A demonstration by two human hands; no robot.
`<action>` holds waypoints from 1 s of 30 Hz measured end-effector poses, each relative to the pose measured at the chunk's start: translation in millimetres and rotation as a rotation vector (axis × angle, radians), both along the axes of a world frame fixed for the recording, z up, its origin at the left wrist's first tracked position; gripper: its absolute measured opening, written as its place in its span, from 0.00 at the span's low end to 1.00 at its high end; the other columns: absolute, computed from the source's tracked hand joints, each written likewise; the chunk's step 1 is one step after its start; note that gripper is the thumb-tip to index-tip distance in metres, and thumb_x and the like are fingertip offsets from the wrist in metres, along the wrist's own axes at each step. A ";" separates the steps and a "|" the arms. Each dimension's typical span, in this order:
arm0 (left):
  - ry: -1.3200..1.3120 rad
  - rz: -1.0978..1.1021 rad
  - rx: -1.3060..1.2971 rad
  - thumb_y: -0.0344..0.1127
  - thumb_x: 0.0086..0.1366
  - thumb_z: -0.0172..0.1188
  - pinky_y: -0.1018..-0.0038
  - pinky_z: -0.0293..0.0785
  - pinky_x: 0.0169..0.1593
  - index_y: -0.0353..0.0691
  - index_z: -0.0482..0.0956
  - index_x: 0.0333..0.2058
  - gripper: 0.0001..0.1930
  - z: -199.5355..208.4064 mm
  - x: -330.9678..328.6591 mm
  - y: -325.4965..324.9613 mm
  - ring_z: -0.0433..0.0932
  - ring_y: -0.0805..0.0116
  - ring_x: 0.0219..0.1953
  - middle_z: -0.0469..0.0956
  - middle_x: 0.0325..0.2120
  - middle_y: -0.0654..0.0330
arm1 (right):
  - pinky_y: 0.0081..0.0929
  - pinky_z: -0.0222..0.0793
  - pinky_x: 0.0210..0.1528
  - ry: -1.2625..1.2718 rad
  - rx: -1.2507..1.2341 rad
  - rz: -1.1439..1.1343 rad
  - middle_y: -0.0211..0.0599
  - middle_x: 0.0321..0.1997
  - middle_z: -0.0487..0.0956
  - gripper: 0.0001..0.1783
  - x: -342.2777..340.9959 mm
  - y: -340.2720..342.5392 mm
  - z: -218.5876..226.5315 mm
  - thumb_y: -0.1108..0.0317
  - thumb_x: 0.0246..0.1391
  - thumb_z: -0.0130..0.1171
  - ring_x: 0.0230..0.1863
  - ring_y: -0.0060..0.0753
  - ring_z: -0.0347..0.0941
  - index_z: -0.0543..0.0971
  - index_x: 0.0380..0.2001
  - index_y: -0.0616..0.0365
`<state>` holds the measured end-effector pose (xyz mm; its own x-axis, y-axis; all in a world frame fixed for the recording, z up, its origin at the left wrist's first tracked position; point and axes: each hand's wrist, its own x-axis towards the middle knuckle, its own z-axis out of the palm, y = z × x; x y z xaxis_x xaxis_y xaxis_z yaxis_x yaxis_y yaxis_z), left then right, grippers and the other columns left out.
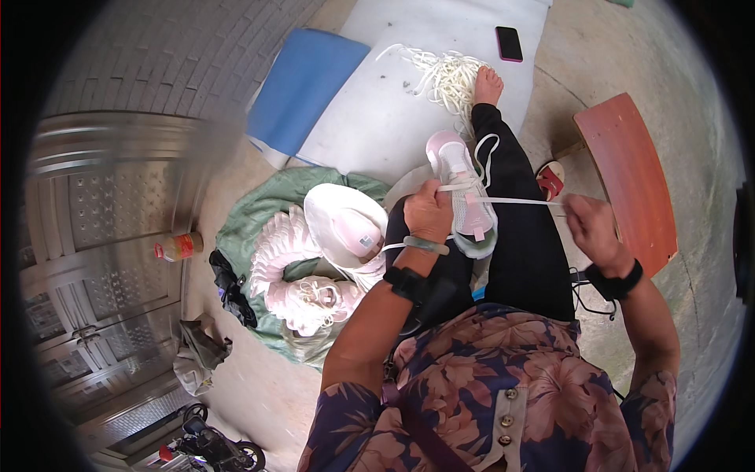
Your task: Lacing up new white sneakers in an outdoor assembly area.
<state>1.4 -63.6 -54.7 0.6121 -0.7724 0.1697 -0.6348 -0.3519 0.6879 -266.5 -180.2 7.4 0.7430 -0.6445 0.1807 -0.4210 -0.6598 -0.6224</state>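
A pink and white sneaker [474, 222] rests on my lap between my thighs, its toe pointing away from me. White lacing runs across its front. My left hand [429, 211] is closed at the shoe's left side, gripping the lace there; its fingertips are partly hidden. Off to the right, my right hand [590, 228] pinches the other stretch of white shoelace [519, 201], which is pulled taut sideways from the shoe. One loose lace loop curves over my right leg near the toe.
A green cloth [244, 216] on the left bears several pink and white shoe pieces [275, 248]. Ahead, a pile of white laces [452, 82] lies on a pale mat [346, 118] by my bare foot. A phone [509, 44], a wooden stool [629, 177] and a bottle [179, 247] are around.
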 end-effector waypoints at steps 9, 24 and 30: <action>-0.118 -0.173 0.128 0.32 0.49 0.55 0.62 0.69 0.29 0.38 0.71 0.34 0.11 17.4 -21.2 14.6 0.74 0.52 0.26 0.74 0.21 0.52 | 0.34 0.65 0.27 0.162 0.217 -0.052 0.46 0.22 0.72 0.07 -43.8 17.1 -4.0 0.77 0.40 0.52 0.26 0.50 0.70 0.71 0.27 0.62; -0.355 -0.177 0.468 0.31 0.46 0.53 0.59 0.65 0.33 0.37 0.66 0.34 0.14 30.4 -15.1 23.3 0.73 0.50 0.24 0.73 0.18 0.49 | 0.34 0.63 0.39 0.381 -0.056 0.243 0.41 0.33 0.75 0.20 119.7 8.4 -32.8 0.53 0.39 0.57 0.39 0.40 0.71 0.73 0.31 0.57; -0.338 -0.176 0.476 0.28 0.45 0.51 0.55 0.68 0.28 0.36 0.64 0.30 0.11 27.8 -8.9 15.4 0.74 0.46 0.23 0.74 0.18 0.46 | 0.34 0.67 0.39 0.409 0.124 0.164 0.42 0.29 0.77 0.14 121.9 14.5 -39.8 0.59 0.40 0.56 0.36 0.42 0.73 0.74 0.28 0.58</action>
<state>-7.5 -48.2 -26.9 0.4410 -0.8957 -0.0567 -0.8671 -0.4415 0.2307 -144.5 -165.8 -32.4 0.8314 -0.5106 -0.2194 -0.5445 -0.6696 -0.5051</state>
